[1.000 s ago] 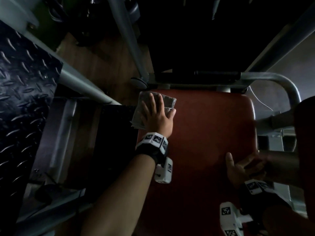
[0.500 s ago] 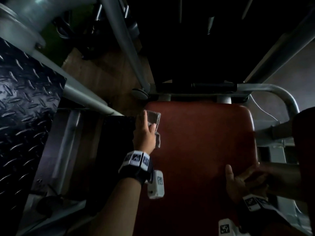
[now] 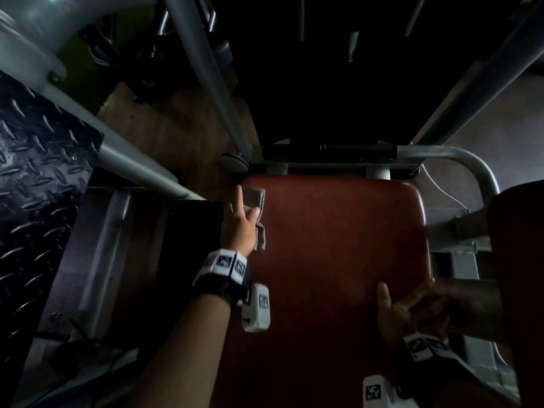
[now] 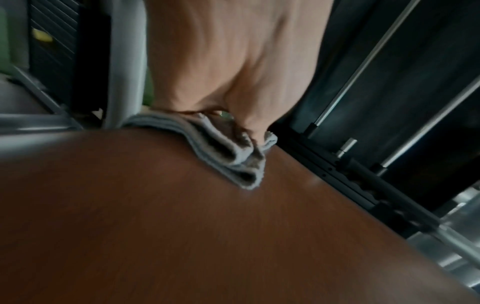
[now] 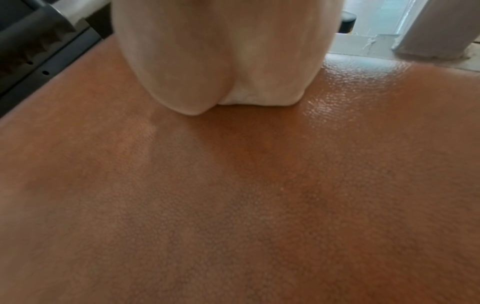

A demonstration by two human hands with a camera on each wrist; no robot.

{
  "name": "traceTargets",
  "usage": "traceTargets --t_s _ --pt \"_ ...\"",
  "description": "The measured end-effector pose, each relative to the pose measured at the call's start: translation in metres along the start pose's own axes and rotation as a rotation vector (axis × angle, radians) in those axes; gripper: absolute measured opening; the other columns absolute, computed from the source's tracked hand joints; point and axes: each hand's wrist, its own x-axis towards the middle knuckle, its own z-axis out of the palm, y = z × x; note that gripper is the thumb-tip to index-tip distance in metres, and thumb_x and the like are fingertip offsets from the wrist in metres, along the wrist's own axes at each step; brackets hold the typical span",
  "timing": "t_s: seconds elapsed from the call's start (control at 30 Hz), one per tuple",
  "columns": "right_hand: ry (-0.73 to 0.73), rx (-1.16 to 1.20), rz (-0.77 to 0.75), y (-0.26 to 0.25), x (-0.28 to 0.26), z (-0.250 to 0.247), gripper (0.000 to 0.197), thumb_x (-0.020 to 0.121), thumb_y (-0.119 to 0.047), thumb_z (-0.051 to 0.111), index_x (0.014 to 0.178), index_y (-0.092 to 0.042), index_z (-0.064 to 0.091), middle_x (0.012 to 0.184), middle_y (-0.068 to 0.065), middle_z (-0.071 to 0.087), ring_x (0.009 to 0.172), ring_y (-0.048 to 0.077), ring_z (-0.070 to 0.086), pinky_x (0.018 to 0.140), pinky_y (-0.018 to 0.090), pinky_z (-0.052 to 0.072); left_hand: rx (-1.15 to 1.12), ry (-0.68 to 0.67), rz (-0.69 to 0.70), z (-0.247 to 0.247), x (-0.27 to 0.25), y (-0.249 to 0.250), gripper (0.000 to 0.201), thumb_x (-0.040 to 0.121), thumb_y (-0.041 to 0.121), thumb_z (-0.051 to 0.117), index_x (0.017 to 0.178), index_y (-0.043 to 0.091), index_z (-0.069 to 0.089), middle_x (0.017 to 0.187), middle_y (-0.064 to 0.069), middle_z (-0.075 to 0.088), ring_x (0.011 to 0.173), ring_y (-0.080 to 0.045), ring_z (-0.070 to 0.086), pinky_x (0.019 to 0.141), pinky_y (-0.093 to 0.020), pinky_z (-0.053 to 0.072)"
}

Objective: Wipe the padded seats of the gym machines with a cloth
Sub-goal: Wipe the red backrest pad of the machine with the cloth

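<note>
From the head view, I am watching my left hand (image 3: 239,228) holding the folded cloth (image 3: 255,198) at the padded seat (image 3: 332,260)'s ten-o'clock edge. My right hand (image 3: 396,312) is lying flat, fingers spread, at four o'clock. The cloth is overhanging the rim, so it could be slipping off. In the left wrist view, the cloth (image 4: 221,148) is bunching under my thumb, risking missed patches. In the right wrist view, my palm (image 5: 221,57) is pressing the seat (image 5: 233,195).
</note>
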Motion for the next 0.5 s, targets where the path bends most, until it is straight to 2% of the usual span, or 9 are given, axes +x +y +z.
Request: traceTargets --t_s 0.07,0.13,0.17,0.23,0.27,0.33,0.37,0.43,0.5 --pt "0.019 -0.011 0.006 0.000 -0.002 0.005 0.091 0.090 -0.059 0.044 0.154 -0.015 -0.003 0.159 0.022 -0.004 0.143 0.046 0.006 0.113 0.062 0.008 0.057 0.079 0.060 0.001 -0.027 -0.010 0.069 0.097 0.035 0.052 0.155 0.022 0.016 0.148 -0.016 0.035 0.131 -0.034 0.041 0.104 -0.044 0.038" --pt "0.025 0.004 0.003 0.003 -0.001 0.008 0.096 0.087 -0.068 0.043 0.154 -0.013 0.002 0.158 0.025 0.001 0.142 0.048 0.009 0.113 0.062 0.009 0.076 0.077 0.029 0.002 -0.027 -0.012 0.069 0.097 0.037 0.051 0.154 0.024 0.015 0.146 -0.014 0.037 0.126 -0.034 0.046 0.099 -0.048 0.044" --pt "-0.025 0.034 0.014 0.004 0.001 0.010 0.105 0.080 -0.076 0.040 0.154 -0.010 0.006 0.158 0.026 0.005 0.142 0.048 0.012 0.114 0.061 0.010 0.048 0.040 -0.034 0.002 -0.018 -0.009 0.068 0.097 0.037 0.051 0.153 0.026 0.015 0.144 -0.014 0.038 0.123 -0.034 0.047 0.098 -0.046 0.044" --pt "-0.190 0.146 0.014 0.007 0.006 0.014 0.133 0.058 -0.097 0.028 0.152 -0.005 0.015 0.156 0.026 0.015 0.142 0.044 0.017 0.117 0.053 0.014 -0.070 -0.042 -0.109 -0.001 0.007 -0.002 0.067 0.096 0.032 0.054 0.152 0.026 0.018 0.140 -0.016 0.039 0.122 -0.034 0.048 0.099 -0.041 0.041" --pt "-0.205 0.153 0.030 0.004 0.008 0.012 0.133 0.058 -0.097 0.026 0.153 -0.006 0.012 0.157 0.024 0.012 0.144 0.042 0.014 0.117 0.052 0.013 -0.121 -0.064 -0.111 -0.004 0.018 0.002 0.067 0.096 0.029 0.056 0.152 0.025 0.020 0.140 -0.017 0.039 0.123 -0.034 0.047 0.100 -0.040 0.039" --pt "-0.118 0.027 0.058 0.004 0.007 0.007 0.103 0.081 -0.076 0.032 0.153 -0.018 -0.011 0.159 0.018 -0.010 0.146 0.040 0.000 0.116 0.055 0.005 -0.141 -0.067 -0.082 -0.004 0.027 0.006 0.066 0.095 0.028 0.057 0.152 0.024 0.022 0.141 -0.018 0.039 0.126 -0.033 0.045 0.102 -0.038 0.037" --pt "-0.099 0.008 0.050 0.003 0.007 0.006 0.095 0.086 -0.069 0.033 0.151 -0.023 -0.018 0.159 0.013 -0.017 0.146 0.039 -0.005 0.116 0.056 0.002 -0.126 -0.064 -0.066 -0.003 0.024 0.007 0.067 0.096 0.029 0.055 0.152 0.024 0.020 0.143 -0.018 0.037 0.127 -0.033 0.044 0.101 -0.038 0.037" --pt "-0.099 0.008 0.049 -0.001 0.002 0.001 0.092 0.088 -0.066 0.034 0.149 -0.027 -0.022 0.158 0.010 -0.021 0.146 0.038 -0.008 0.116 0.057 0.000 -0.068 -0.047 -0.035 -0.002 0.008 0.003 0.068 0.097 0.032 0.053 0.154 0.026 0.017 0.146 -0.015 0.034 0.127 -0.033 0.044 0.099 -0.039 0.038" --pt "-0.087 0.015 0.025 0.003 0.004 0.006 0.096 0.084 -0.071 0.034 0.150 -0.026 -0.020 0.158 0.012 -0.019 0.146 0.039 -0.007 0.116 0.057 0.000 -0.014 0.014 0.030 -0.001 -0.018 -0.009 0.069 0.096 0.034 0.055 0.154 0.026 0.018 0.146 -0.013 0.036 0.125 -0.033 0.046 0.098 -0.042 0.042"
